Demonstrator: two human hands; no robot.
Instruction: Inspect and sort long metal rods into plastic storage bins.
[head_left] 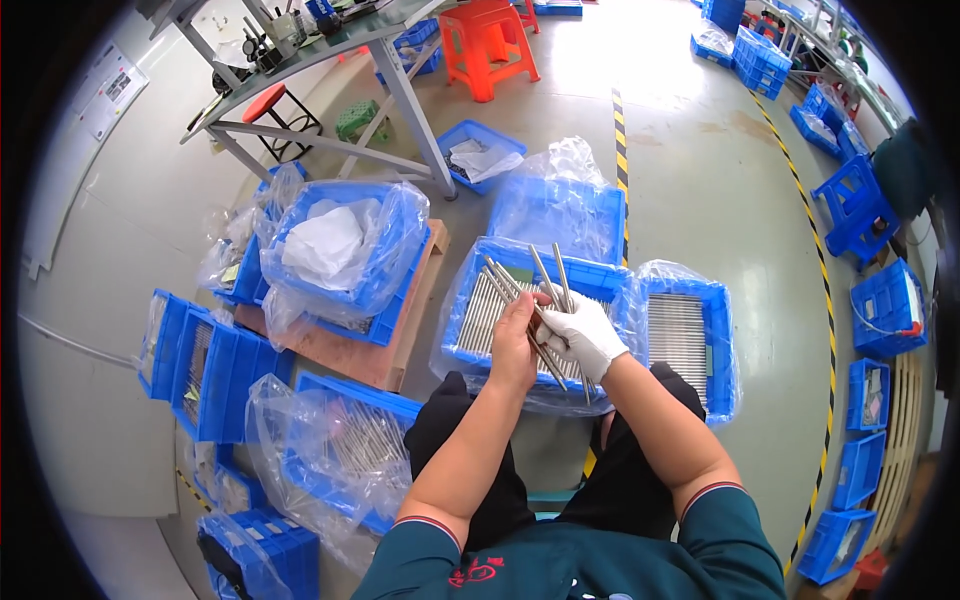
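Observation:
My bare left hand (514, 338) is closed around a few thin metal rods (499, 277) that slant up and to the left. In my right hand (584, 338), which wears a white glove, are more of the shiny rods (560, 268), pointing upward. The two hands meet over a blue bin (500, 249) lined with clear plastic, where many similar rods lie side by side. Rod ends stick out below my fingers, above the bin's near side. My palms hide the middle of the rods, so which hand grips each one is partly unclear.
Right of the bin stands another blue bin (719, 345) of rods. A plastic-draped bin (398, 402) with rods is at my left, near stacked bins on a wooden pallet (405, 352). Farther off are a workbench (395, 95), an orange stool (482, 45) and striped floor tape (621, 150).

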